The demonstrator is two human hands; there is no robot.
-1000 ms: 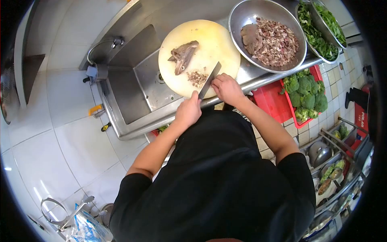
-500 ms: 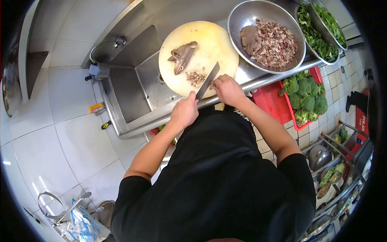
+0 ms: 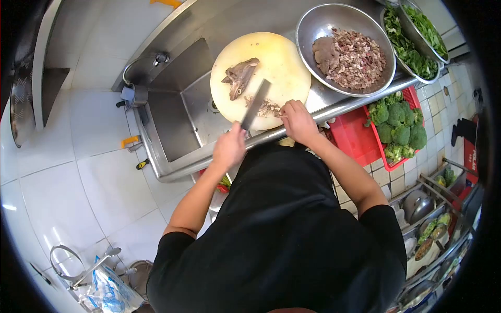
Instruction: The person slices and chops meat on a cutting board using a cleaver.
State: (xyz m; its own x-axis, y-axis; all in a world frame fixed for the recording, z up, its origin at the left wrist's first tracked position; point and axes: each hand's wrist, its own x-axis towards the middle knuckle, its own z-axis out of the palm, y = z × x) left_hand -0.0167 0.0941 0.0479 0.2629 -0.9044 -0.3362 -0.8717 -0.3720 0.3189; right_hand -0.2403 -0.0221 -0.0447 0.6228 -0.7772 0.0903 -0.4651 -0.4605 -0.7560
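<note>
My left hand is closed around the handle of a knife, its broad blade slanting over the near part of a round cutting board. Small chopped bits of meat lie beside and under the blade. My right hand has its fingers pinched at the board's near right edge, on a small piece of meat mostly hidden by the fingertips. A larger grey-brown chunk of meat rests farther left on the board. A steel bowl at the right holds chopped meat.
The board sits over a steel sink with a tap. Bowls of leafy greens stand at the far right. Below the counter edge are a red basket of broccoli and a shelf rack with containers.
The knife has shifted left, away from my right fingertips and over the chopped bits. My right hand stays at the board's edge. The view has moved slightly.
</note>
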